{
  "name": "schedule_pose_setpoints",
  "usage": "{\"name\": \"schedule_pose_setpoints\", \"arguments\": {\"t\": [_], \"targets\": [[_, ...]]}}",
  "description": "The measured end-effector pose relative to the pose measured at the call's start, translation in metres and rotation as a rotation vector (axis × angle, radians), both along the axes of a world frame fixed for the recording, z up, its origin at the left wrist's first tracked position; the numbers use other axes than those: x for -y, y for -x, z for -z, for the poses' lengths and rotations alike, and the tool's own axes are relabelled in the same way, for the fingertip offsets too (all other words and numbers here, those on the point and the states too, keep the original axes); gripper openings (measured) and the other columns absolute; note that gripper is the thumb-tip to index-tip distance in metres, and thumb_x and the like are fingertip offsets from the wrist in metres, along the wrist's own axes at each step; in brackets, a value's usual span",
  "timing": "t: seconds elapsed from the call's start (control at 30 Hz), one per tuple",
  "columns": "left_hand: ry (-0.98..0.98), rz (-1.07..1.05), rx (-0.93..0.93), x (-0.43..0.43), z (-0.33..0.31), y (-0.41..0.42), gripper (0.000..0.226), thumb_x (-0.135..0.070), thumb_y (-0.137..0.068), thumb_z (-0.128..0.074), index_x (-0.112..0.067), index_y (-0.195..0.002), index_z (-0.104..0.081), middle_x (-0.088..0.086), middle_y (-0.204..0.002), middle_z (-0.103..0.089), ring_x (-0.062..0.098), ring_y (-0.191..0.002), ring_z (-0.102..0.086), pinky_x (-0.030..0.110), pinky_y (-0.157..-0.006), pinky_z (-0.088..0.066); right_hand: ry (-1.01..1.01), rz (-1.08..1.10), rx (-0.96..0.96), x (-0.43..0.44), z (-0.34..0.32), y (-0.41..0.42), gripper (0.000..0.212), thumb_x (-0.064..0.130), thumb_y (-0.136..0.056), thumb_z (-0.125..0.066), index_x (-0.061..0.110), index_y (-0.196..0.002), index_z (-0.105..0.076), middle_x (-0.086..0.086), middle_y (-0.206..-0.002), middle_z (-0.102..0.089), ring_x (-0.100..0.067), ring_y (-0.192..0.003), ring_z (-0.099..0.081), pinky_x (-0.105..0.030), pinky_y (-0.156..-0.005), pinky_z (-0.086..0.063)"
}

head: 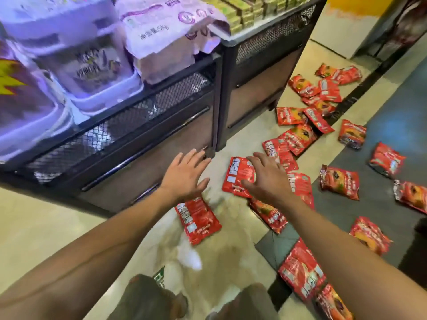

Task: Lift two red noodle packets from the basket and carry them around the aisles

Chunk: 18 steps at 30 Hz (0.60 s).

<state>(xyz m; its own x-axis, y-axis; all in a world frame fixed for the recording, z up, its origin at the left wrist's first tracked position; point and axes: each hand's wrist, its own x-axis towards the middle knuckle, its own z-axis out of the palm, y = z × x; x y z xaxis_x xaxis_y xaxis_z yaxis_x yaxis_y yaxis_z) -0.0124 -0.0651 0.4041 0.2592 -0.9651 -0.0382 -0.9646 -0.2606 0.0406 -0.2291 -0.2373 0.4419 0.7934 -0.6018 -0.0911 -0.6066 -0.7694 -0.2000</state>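
Several red noodle packets lie scattered over the floor. My right hand [265, 176] reaches down with fingers spread over one red packet [238, 174] lying back side up; whether it touches the packet I cannot tell. My left hand [184, 174] hovers open, fingers straight, in front of the black display stand [147, 144], just above another red packet [196, 218] on the floor. Neither hand grips anything.
The black mesh stand carries white tubs [87, 65] and a purple-printed sack [161, 31]. A second stand [265, 65] to the right holds green boxes. More red packets [339, 181] spread toward the dark floor tiles [392, 112] on the right. My knees show at the bottom.
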Motion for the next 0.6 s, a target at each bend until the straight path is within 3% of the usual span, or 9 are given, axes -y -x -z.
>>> {"name": "schedule_pose_setpoints", "arguments": {"t": [0.13,0.37,0.43,0.5,0.6], "targets": [[-0.095,-0.062,-0.041,-0.015,0.109,-0.01,0.07,-0.062,-0.098,-0.029,-0.028,-0.159,-0.035,0.004,-0.168,-0.031,0.028,-0.155,-0.026,0.053,-0.124,-0.022,-0.06,-0.035,0.029,-0.014,0.114,-0.015,0.077,0.062,-0.077,-0.055,0.021,-0.142,-0.054,-0.007,-0.146,-0.054,-0.031,-0.132,-0.054,-0.054,-0.105,-0.045],[-0.214,-0.113,-0.099,-0.039,0.313,-0.028,0.07,-0.061,-0.1,-0.016,-0.027,-0.154,-0.044,0.006,-0.163,-0.04,0.032,-0.151,-0.036,0.056,-0.119,-0.031,-0.147,-0.128,-0.103,-0.025,0.321,-0.032,0.082,0.068,-0.079,-0.043,0.021,-0.146,-0.051,-0.012,-0.15,-0.05,-0.038,-0.13,-0.052,-0.053,-0.104,-0.042],[-0.26,-0.128,-0.079,-0.045,0.375,-0.031,0.065,-0.057,-0.099,-0.027,-0.026,-0.152,-0.047,0.006,-0.161,-0.044,0.033,-0.149,-0.04,0.056,-0.118,-0.034,-0.188,-0.119,-0.125,-0.03,0.383,-0.038,0.09,0.073,-0.076,-0.033,0.023,-0.149,-0.048,-0.01,-0.154,-0.047,-0.035,-0.137,-0.048,-0.053,-0.108,-0.041],[-0.337,-0.122,-0.033,-0.05,0.445,-0.038,0.058,-0.045,-0.093,-0.056,-0.024,-0.147,-0.054,0.007,-0.155,-0.052,0.034,-0.143,-0.048,0.055,-0.113,-0.039,-0.241,-0.106,-0.154,-0.031,0.445,-0.046,0.095,0.074,-0.073,-0.03,0.024,-0.153,-0.043,-0.007,-0.156,-0.045,-0.033,-0.14,-0.045,-0.052,-0.11,-0.041],[-0.4,-0.109,0.007,-0.053,0.54,-0.049,0.06,-0.03,-0.08,-0.081,-0.027,-0.137,-0.064,0.006,-0.146,-0.061,0.035,-0.134,-0.058,0.055,-0.104,-0.049,-0.326,-0.078,-0.22,-0.028,0.537,-0.059,0.096,0.075,-0.077,-0.031,0.02,-0.156,-0.037,-0.012,-0.145,-0.055,-0.036,-0.13,-0.053,-0.049,-0.101,-0.047]]}}
